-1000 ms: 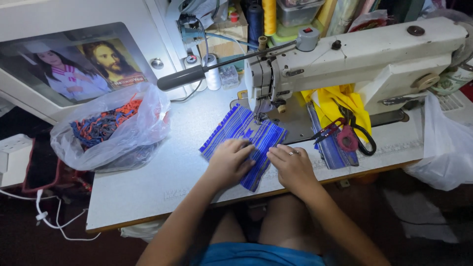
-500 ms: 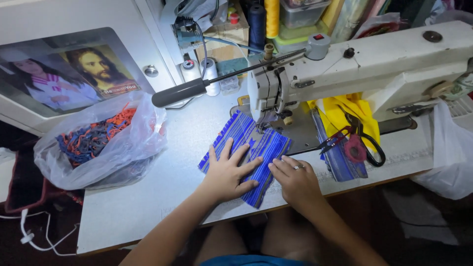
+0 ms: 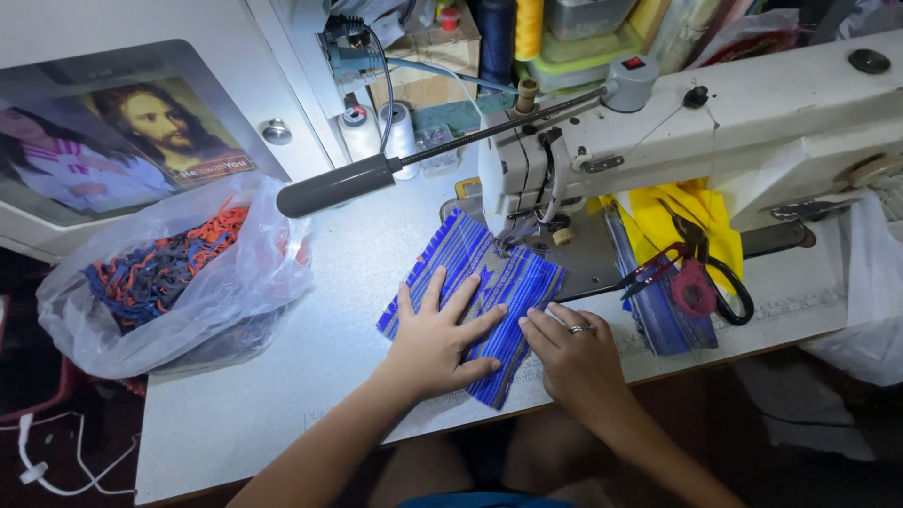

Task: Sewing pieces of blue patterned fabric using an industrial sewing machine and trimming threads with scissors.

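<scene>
Closer now than a moment ago, with both hands slid a little further up the cloth [image 3: 489, 282] toward the needle. Left hand [image 3: 439, 341] flat, fingers fanned wide, palm pressing the blue striped weave onto the desk [image 3: 282, 404]; grip spread, nothing pinched. Right hand [image 3: 574, 356] just beside it, fingertips pressed down on the cloth's right edge, a thin metal ring [image 3: 577, 329] on one finger; grip loosely curled, not clamped on anything. Cloth ribbed with fine pale lines, a rough rectangle lying askew, far end tucked under the presser foot of the sewing machine [image 3: 715, 132], near corner just short of the desk's front edge. Machine body smooth, cream, boxy, scuffed. Long grey lamp [image 3: 339, 185] with a matt cylindrical head and thin black stem reaching over the desk from the machine. Right of the needle plate, a folded strip of the same blue weave [image 3: 658, 315], black-handled scissors [image 3: 701, 268] with a red-handled snip laid across it, crumpled yellow fabric [image 3: 701, 221] behind. Far left, a crinkled clear plastic bag [image 3: 179, 292] stuffed with tangled orange and navy scraps. Two white thread spools [image 3: 376, 132] upright at the back. Desk top pale grey, faintly speckled.
</scene>
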